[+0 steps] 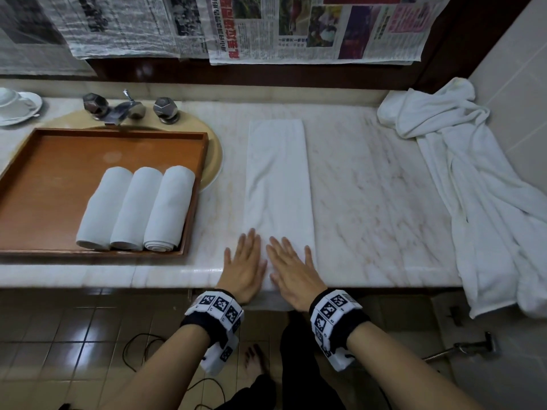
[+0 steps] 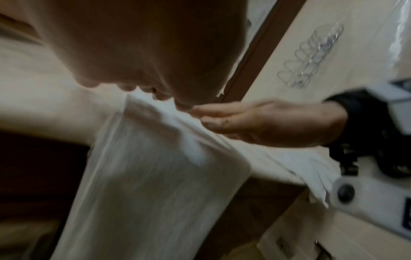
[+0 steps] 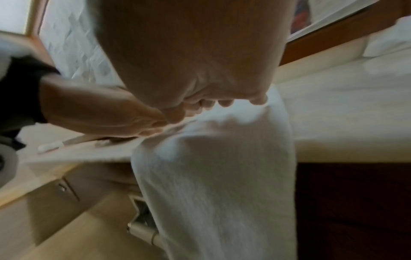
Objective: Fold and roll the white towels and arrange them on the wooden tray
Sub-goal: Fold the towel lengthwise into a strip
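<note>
The long folded white terry towel (image 1: 278,184) is laid on the marble counter (image 1: 370,187), near end draped over the edge, pressed flat by left hand (image 1: 245,264) & right hand (image 1: 291,270), fingers straight, nothing gripped. Judged soft, light, floppy; best taken at the near end w/ both hands. Three rolled white towels (image 1: 136,208) are set in the wooden tray (image 1: 44,179) to the left; a crumpled white towel heap (image 1: 461,161) lies right, well apart, so nothing is seen in the way.

white saucer (image 1: 20,106): cut by left edge. folded white towel strip (image 1: 278,184): near end hidden under both hands. wrist views: blurred.
</note>
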### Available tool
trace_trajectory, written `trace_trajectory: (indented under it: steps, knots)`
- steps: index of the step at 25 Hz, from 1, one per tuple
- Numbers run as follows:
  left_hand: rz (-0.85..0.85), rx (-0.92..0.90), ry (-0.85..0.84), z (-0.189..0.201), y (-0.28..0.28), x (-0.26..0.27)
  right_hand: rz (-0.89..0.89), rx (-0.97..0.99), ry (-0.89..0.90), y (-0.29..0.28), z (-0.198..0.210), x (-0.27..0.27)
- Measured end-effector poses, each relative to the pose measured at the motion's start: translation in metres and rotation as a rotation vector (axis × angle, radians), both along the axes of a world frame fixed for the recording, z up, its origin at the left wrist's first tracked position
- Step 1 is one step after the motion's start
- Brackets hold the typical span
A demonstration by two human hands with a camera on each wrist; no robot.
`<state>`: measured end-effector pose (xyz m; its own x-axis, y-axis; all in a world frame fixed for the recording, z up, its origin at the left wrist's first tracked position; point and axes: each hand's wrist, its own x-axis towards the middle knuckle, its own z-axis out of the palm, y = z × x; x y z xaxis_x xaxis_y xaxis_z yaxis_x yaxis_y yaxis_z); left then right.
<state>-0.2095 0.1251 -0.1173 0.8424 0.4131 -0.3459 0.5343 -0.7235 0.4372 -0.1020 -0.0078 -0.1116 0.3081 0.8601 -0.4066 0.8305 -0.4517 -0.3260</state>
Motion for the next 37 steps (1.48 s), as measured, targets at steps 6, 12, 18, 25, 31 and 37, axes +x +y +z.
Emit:
trace_trajectory:
  steps: [6, 12, 18, 25, 31, 37]
  knots:
    - [0.08, -0.012, 0.042, -0.012, 0.01, 0.008, -0.352, -0.111, -0.106, 0.01, -0.014, 0.021]
    - [0.216, -0.045, 0.094, -0.008, 0.027, 0.05, -0.435, -0.068, -0.052, 0.039, -0.015, 0.05]
    - [0.238, -0.129, 0.064, -0.005, 0.046, 0.09, -0.352, -0.08, -0.036, 0.064, -0.014, 0.088]
    - [0.185, -0.099, 0.054, -0.005, 0.077, 0.137, -0.312, -0.102, -0.068, 0.098, -0.014, 0.138]
    - [0.29, -0.101, 0.07, -0.005, 0.105, 0.181, -0.339, -0.121, -0.048, 0.133, -0.011, 0.18]
    - [0.445, -0.199, 0.028, -0.001, 0.135, 0.224, -0.26, -0.124, -0.056, 0.158, -0.01, 0.217]
